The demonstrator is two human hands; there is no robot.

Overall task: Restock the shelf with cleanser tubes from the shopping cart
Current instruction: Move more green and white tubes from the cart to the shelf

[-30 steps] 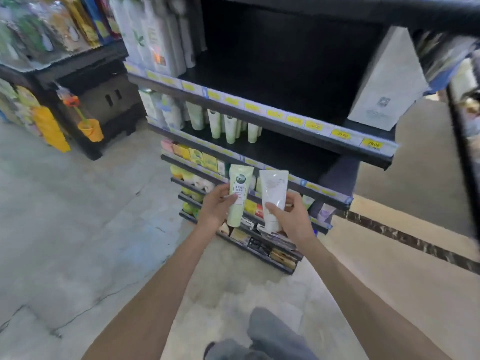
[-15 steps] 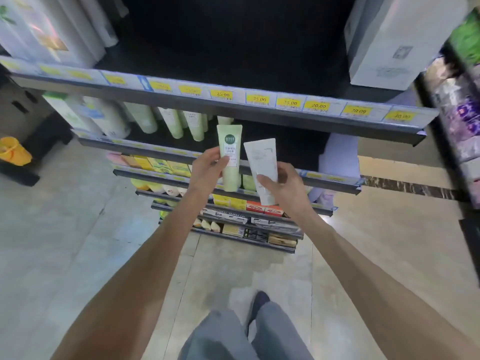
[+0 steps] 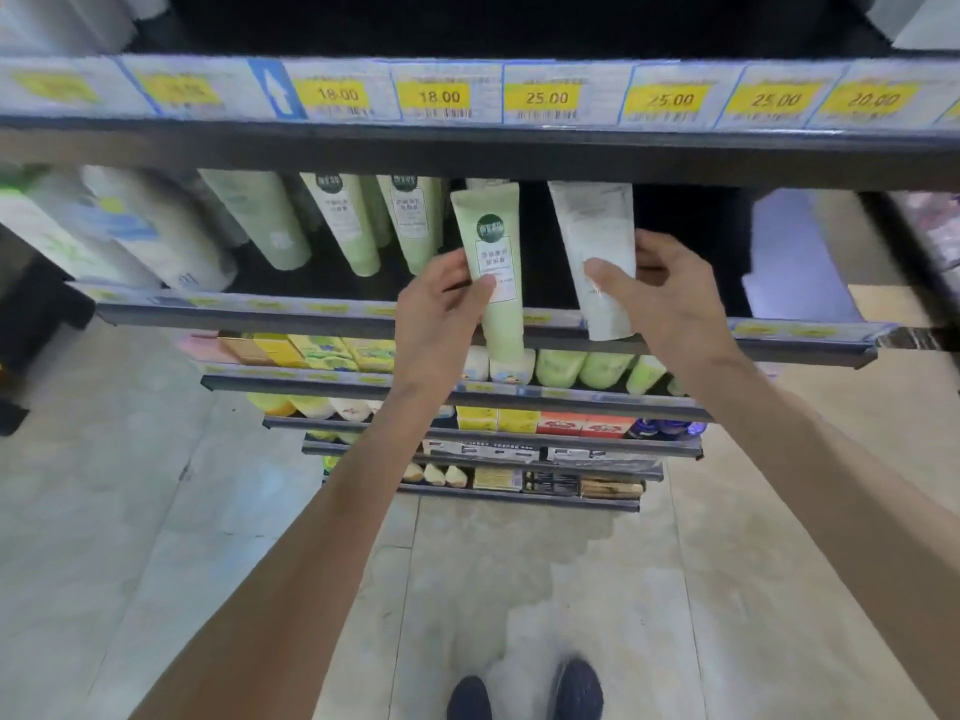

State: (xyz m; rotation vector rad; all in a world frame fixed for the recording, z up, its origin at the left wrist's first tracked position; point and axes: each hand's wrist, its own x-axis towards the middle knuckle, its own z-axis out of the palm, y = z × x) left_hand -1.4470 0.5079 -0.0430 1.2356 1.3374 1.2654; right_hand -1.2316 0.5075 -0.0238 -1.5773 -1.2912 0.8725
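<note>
Green cleanser tube (image 3: 493,267) stands cap-down in the left hand (image 3: 441,304), whose grip pinches its middle; the white cleanser tube (image 3: 597,252) is held likewise in the right hand (image 3: 660,298). Both tubes hang in front of the shelf (image 3: 337,311), just right of the standing green tubes (image 3: 343,220), below the price labels (image 3: 545,98).

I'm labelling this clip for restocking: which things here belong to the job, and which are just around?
Job:
left hand gripping a green cleanser tube
right hand gripping a white cleanser tube
second shelf with green tubes already standing

Just around:
price tags
boxed goods below
shoes
</note>
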